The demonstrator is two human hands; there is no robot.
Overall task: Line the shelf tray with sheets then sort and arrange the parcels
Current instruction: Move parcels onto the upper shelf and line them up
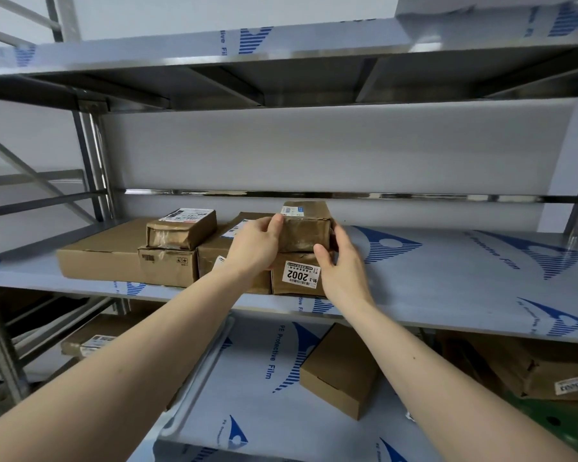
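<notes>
Midway: small taped brown cardboard parcel [306,228] gripped between left hand [254,248] and right hand [342,268], atop the labelled brown box [297,275] on the film-covered steel shelf [447,278]; more parcels unsorted below.

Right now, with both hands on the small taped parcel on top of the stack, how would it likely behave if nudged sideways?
The small taped parcel looks boxy and stiff, so it should slide, not roll. Its glossy tape may make it slippery. It sits on the labelled box, so a hard push could probably tip it off.
</notes>
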